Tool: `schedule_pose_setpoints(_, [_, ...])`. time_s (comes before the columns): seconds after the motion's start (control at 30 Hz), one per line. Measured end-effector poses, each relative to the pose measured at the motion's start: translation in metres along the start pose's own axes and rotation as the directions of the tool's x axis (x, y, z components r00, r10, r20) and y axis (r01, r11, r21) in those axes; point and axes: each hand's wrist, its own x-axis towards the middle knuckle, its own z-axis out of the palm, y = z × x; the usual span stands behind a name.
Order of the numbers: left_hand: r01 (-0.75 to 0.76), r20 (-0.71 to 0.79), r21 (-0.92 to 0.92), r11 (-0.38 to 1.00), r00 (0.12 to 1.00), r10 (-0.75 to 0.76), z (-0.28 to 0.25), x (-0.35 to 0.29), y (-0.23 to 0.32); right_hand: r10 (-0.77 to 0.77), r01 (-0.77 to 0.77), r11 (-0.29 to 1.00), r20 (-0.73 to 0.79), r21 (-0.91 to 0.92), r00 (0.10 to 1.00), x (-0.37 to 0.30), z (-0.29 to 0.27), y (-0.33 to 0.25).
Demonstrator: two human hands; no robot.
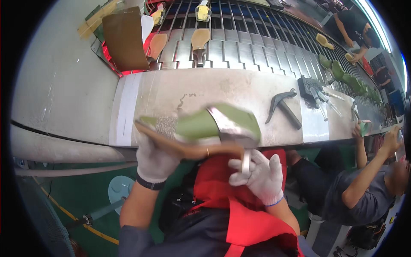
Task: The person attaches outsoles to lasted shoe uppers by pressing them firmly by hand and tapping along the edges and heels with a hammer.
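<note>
Left hand is gripping the green shoe while the right hand is hammering its sole, so it's looking mid-job, not yet set down.

The shoe lies across the near edge of the bench, held above the lap — left hand under its left end, right hand below its right end, around the heel. On the bench to the right lies a hammer, and further right a cluster of tools. Behind the bench runs the conveyor, carrying 2 soles side by side. A co-worker sits to the right.
</note>
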Motion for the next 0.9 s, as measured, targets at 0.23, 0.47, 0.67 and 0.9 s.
schedule_pose_setpoints(0.23, [-0.081, 0.091, 0.650, 0.755, 0.995, 0.029, 0.017, 0.024, 0.008, -0.031, 0.031, 1.000, 0.108, 0.004, 0.994, 0.007, 0.060, -0.011])
schedule_pose_setpoints(0.47, [-0.455, 0.582, 0.660, -0.598, 0.813, 0.024, 0.009, 0.053, -0.004, -0.498, 0.443, 0.852, -0.169, -0.280, 0.851, 0.128, 0.052, -0.129])
schedule_pose_setpoints(0.67, [-0.434, 0.562, 0.705, -0.562, 0.825, 0.068, 0.006, 0.056, -0.005, -0.824, 0.149, 0.416, -0.303, -0.897, 0.479, 0.245, 0.001, -0.261])
schedule_pose_setpoints(0.9, [-0.439, 0.570, 0.697, -0.567, 0.819, 0.066, 0.008, 0.057, -0.009, -0.949, 0.128, 0.062, -0.019, -0.990, 0.314, 0.248, -0.008, -0.260])
